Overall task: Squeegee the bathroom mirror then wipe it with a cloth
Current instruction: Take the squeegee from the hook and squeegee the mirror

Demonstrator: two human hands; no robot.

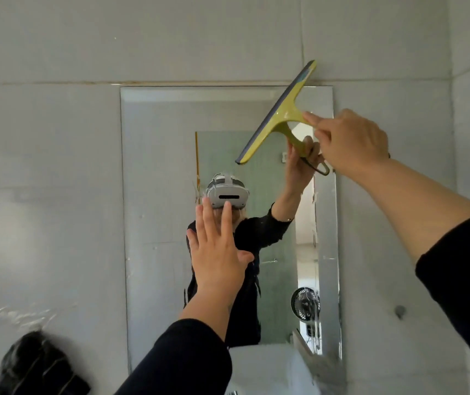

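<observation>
squeegee (278, 112) tilted at mirror (157, 223) top right | right hand (347, 141) gripped its handle | left hand (216, 252) spread flat, empty | likely light, stiff plastic, soft blade; hold handle

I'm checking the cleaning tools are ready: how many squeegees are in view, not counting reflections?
1. The squeegee is in the right hand, raised at the mirror's upper right corner, blade tilted diagonally. The left hand is open and holds none. No cloth is clearly visible.
</observation>
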